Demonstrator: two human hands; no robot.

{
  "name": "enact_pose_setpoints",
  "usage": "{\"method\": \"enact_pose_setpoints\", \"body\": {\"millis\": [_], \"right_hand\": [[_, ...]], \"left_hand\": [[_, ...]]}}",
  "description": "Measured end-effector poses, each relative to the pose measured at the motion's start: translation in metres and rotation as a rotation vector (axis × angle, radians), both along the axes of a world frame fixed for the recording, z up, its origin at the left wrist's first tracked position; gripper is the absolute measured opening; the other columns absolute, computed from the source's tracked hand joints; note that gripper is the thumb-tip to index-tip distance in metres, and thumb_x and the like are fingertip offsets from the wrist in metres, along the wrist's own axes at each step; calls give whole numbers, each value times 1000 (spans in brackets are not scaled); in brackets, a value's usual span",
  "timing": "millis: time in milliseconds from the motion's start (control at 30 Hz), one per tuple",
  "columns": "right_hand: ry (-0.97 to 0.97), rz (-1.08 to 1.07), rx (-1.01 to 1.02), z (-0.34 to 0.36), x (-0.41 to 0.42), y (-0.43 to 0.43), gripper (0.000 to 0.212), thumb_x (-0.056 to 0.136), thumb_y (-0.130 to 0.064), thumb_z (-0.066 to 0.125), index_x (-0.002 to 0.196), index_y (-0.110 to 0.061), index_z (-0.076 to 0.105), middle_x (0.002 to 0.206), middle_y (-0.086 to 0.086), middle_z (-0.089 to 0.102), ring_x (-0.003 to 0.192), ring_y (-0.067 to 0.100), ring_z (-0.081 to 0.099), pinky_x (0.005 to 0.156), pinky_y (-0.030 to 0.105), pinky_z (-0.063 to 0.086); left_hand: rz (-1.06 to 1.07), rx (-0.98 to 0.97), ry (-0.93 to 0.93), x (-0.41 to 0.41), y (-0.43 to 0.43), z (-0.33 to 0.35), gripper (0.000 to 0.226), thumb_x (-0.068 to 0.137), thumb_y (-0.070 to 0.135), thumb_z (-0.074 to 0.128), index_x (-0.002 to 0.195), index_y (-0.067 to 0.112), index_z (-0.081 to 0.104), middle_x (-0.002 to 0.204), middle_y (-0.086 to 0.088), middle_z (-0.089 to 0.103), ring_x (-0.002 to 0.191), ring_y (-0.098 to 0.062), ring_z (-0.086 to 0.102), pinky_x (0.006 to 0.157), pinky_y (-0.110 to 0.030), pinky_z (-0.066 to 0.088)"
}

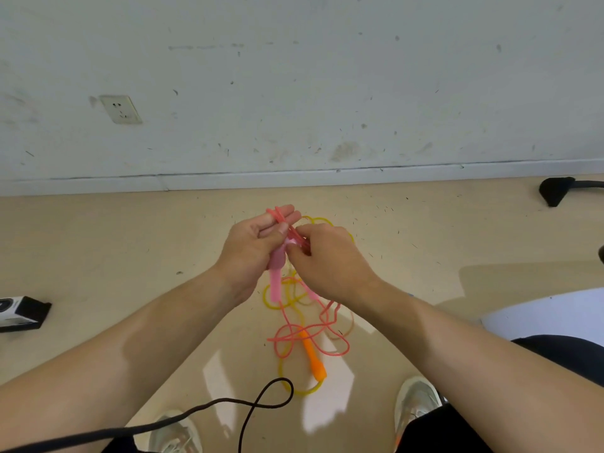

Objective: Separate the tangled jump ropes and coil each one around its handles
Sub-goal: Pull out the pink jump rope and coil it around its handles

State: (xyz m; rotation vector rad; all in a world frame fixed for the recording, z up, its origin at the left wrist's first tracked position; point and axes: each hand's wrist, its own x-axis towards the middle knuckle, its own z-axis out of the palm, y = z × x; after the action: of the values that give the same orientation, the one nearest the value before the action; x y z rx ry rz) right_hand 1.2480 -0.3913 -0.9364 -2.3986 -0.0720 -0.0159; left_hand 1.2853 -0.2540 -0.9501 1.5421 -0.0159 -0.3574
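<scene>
My left hand (253,248) grips the pink handles (275,282) of a pink jump rope, with loops of the cord over its fingertips. My right hand (322,256) pinches the pink cord (294,336) right beside those handles. The rest of the pink cord hangs down and lies tangled on the floor with a yellow rope (302,392). The yellow rope's orange handle (313,358) lies on the floor between my feet. More yellow loops show behind my right hand.
A black cable (258,403) loops across the floor near my left shoe (175,433). My right shoe (416,403) is at lower right. A black-and-white box (19,313) lies at the left. A black chair foot (555,189) stands by the wall. The wall has a socket (120,109).
</scene>
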Motion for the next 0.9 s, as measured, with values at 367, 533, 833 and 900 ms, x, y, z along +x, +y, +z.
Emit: {"method": "enact_pose_setpoints", "body": {"millis": [367,533,833,900], "right_hand": [[207,-301,995,-4,-16,23,9,97,-5,54,107,-5,54,84,9,76,64,21,70,67,44,57],[40,-272,870,-11,-13,16,11,95,-1,59,97,-9,65,78,10,75,62,15,69,63,28,54],[-31,-165,587,-18,-21,30,17,99,-13,54,108,-21,65,90,-4,71,78,16,70,77,39,58],[-4,-216,615,-19,-22,31,9,99,-17,55,105,-23,58,95,-7,69,81,15,71,79,42,58]], "left_hand": [[273,-73,20,-1,-23,5,21,100,10,56,107,26,68,110,11,75,86,-6,71,71,-31,51],[290,-221,155,-4,-30,17,20,103,5,48,117,13,59,114,4,69,62,-9,64,42,-19,37],[336,-221,139,5,-22,18,40,93,-6,57,129,12,58,121,8,70,103,-12,68,61,-25,52],[357,-205,137,6,-22,16,40,93,-6,57,129,12,58,118,9,70,110,-18,66,66,-30,50]]}}
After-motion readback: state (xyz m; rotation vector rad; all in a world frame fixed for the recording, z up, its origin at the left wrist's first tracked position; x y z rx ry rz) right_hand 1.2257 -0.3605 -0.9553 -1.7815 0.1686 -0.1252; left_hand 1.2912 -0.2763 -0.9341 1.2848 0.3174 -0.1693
